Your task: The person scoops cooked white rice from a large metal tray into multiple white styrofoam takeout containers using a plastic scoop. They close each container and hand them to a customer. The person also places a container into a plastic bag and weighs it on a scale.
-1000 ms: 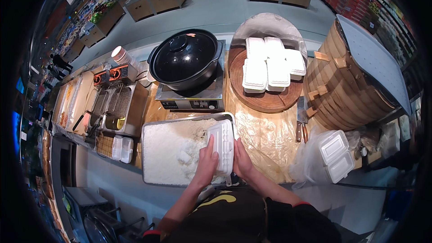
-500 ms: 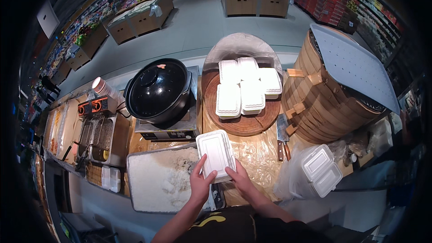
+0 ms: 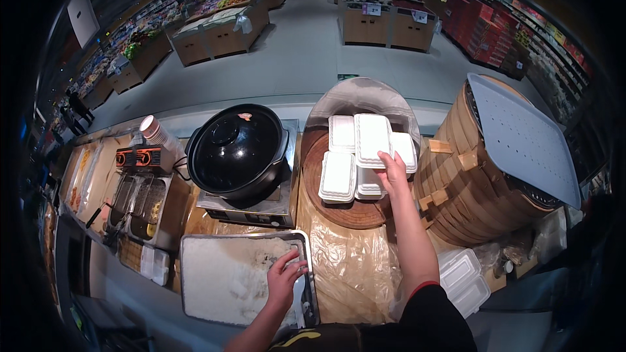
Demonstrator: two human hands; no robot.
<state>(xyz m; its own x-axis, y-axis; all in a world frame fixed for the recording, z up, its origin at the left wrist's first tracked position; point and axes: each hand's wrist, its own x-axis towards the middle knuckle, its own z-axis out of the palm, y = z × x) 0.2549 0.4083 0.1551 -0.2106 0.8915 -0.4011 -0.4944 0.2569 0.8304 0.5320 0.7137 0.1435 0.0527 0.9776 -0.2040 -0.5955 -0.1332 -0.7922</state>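
My right hand (image 3: pixel 391 172) grips the near edge of a closed white clamshell takeaway box (image 3: pixel 373 137), fingers on the lid's corner. This box is held above several similar closed white boxes (image 3: pixel 337 176) grouped on a round wooden chopping board (image 3: pixel 375 215); whether it touches them is unclear. My left hand (image 3: pixel 285 276) is empty, its fingers apart, over the right part of a metal tray (image 3: pixel 228 235) filled with white, grainy food that looks like rice. A flat tool, partly hidden, lies along the tray's right side below that hand.
A black lidded pot (image 3: pixel 235 150) stands on a burner (image 3: pixel 251 212). Tall bamboo steamers (image 3: pixel 450 186) under a grey perforated tray (image 3: pixel 525 137) rise at the right. Open white boxes (image 3: pixel 463 280) are stacked below them. A fryer (image 3: pixel 140 208) and paper cups (image 3: pixel 153 130) are at the left.
The closed box has moved forward from the front of the counter to above the boxes on the board, carried by my right hand. My left hand has let go of it and shifted slightly left.
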